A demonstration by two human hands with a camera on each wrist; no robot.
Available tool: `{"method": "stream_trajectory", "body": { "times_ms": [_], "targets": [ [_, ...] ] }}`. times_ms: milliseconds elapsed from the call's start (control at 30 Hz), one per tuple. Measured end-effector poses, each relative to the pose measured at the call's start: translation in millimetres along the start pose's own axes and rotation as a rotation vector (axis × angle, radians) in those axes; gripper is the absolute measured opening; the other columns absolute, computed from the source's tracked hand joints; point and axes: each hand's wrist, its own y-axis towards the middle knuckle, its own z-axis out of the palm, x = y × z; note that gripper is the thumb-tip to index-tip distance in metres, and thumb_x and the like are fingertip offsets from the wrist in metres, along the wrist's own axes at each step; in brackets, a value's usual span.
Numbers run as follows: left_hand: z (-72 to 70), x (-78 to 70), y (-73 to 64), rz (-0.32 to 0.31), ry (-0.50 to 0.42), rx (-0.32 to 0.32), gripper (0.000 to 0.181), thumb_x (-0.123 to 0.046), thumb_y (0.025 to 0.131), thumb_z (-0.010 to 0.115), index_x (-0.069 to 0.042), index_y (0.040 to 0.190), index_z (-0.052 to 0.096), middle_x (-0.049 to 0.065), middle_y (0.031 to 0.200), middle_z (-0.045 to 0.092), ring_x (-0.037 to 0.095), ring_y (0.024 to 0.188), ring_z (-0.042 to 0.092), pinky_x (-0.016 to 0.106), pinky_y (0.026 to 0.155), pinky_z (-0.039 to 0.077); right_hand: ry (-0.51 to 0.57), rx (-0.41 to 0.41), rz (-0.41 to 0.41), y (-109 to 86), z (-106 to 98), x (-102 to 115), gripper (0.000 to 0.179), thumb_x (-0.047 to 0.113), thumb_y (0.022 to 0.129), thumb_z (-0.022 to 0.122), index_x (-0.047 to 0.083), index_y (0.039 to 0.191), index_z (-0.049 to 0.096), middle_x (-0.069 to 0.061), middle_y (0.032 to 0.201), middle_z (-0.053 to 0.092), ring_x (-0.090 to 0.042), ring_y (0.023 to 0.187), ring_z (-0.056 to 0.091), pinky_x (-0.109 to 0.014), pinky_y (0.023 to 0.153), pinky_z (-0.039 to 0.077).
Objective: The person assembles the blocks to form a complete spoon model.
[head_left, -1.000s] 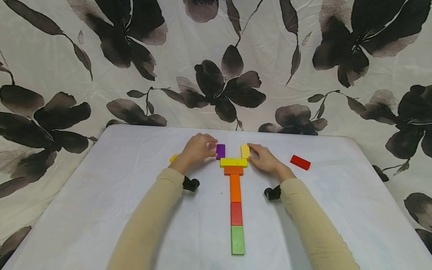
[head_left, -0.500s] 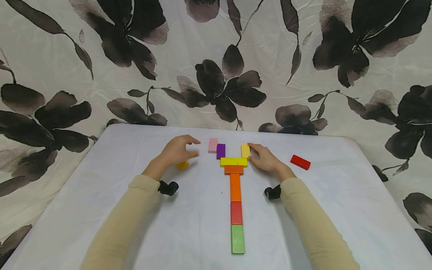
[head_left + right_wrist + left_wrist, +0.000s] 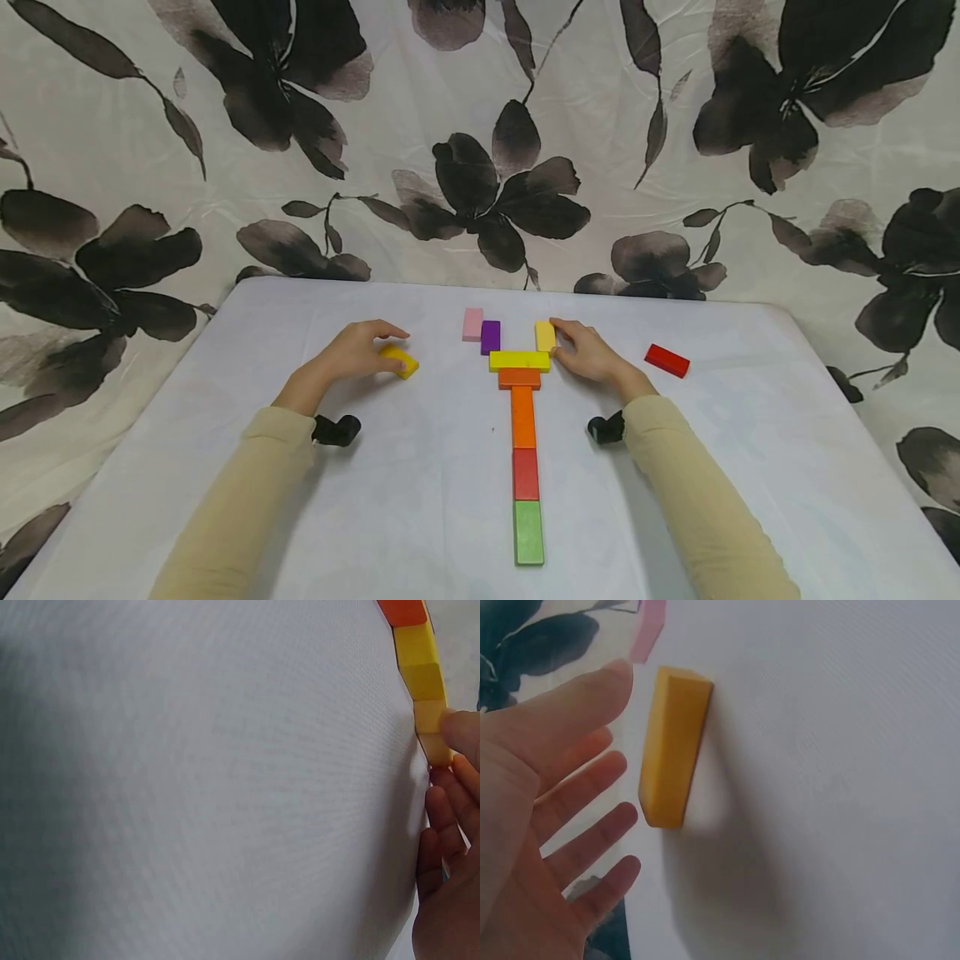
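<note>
My left hand (image 3: 360, 352) is at a loose yellow block (image 3: 399, 361), thumb and fingers spread around it. In the left wrist view the fingers are parted and a small gap separates them from that block (image 3: 676, 746). My right hand (image 3: 588, 352) pinches a pale yellow block (image 3: 545, 336) between thumb and fingertips. That block stands at the right end of a long yellow block (image 3: 519, 361) lying crosswise. A purple block (image 3: 491, 337) stands at its left end, with a pink block (image 3: 472, 324) beside the purple one.
Below the long yellow block runs a column: an orange crosswise block (image 3: 519, 379), an orange block (image 3: 523, 417), a red block (image 3: 526, 474) and a green block (image 3: 528, 532). A loose red block (image 3: 667, 361) lies right on the white table (image 3: 750, 483). Floral cloth (image 3: 495, 183) hangs behind.
My left hand has let go of the pink block, which stays beside the purple one, and has moved left to the loose yellow block. My right hand has stayed in place.
</note>
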Motion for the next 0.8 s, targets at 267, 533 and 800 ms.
{"method": "stream_trajectory", "body": {
  "times_ms": [267, 533, 800],
  "targets": [
    [3.7, 9.5, -5.2, 0.007, -0.055, 0.007, 0.053, -0.020, 0.073, 0.076, -0.009, 0.122, 0.059, 0.014, 0.121, 0.058, 0.030, 0.107, 0.052, 0.045, 0.093, 0.043, 0.003, -0.001, -0.013, -0.4, -0.5, -0.7, 0.058, 0.021, 0.092, 0.050, 0.008, 0.144, 0.028, -0.017, 0.142, 0.038, -0.033, 0.127, 0.036, -0.049, 0.108, 0.025],
    [9.6, 16.8, -4.2, 0.017, -0.070, -0.038, 0.046, -0.012, 0.074, 0.075, -0.009, 0.118, 0.062, 0.011, 0.115, 0.061, 0.026, 0.095, 0.054, 0.037, 0.083, 0.047, 0.002, -0.003, -0.014, -0.6, 0.6, -1.4, 0.058, 0.022, 0.092, 0.050, 0.008, 0.144, 0.028, -0.016, 0.143, 0.037, -0.033, 0.129, 0.034, -0.049, 0.109, 0.024],
    [13.1, 19.5, -2.2, 0.022, -0.042, -0.078, 0.034, -0.009, 0.074, 0.075, -0.009, 0.107, 0.068, 0.008, 0.102, 0.062, 0.024, 0.085, 0.051, 0.032, 0.075, 0.043, 0.004, -0.008, -0.014, 0.3, 1.0, -2.1, 0.058, 0.022, 0.092, 0.051, 0.008, 0.144, 0.029, -0.016, 0.144, 0.036, -0.033, 0.130, 0.034, -0.048, 0.109, 0.025]
  ]
}}
